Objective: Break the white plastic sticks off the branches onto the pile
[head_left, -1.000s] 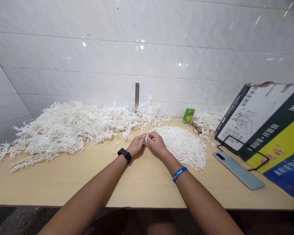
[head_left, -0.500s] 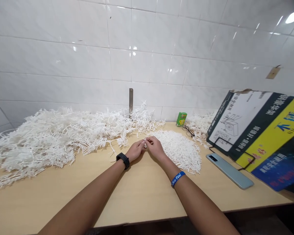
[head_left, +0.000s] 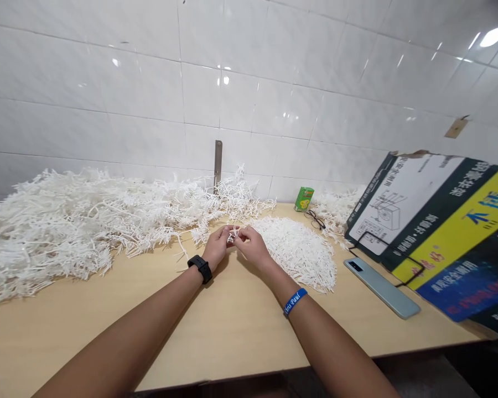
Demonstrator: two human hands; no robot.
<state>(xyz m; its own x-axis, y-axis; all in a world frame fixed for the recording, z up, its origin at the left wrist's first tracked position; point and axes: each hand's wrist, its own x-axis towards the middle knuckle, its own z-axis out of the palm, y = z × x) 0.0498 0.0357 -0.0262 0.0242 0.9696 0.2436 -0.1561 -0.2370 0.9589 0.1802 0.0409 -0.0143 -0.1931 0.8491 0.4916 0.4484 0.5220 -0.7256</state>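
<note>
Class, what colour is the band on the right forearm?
The band is blue with white lettering; head view.

Workroom (seemingly), tiled wall [head_left: 141,83], table [head_left: 232,331], white piles [head_left: 74,215]

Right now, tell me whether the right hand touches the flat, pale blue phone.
Apart: the head view shows tan tabletop and white pieces between right hand and phone.

Two hands [head_left: 216,249], centre; three white heaps [head_left: 296,251], mid-frame; right half: one phone [head_left: 382,288], one carton [head_left: 437,243], one green box [head_left: 304,199].
</note>
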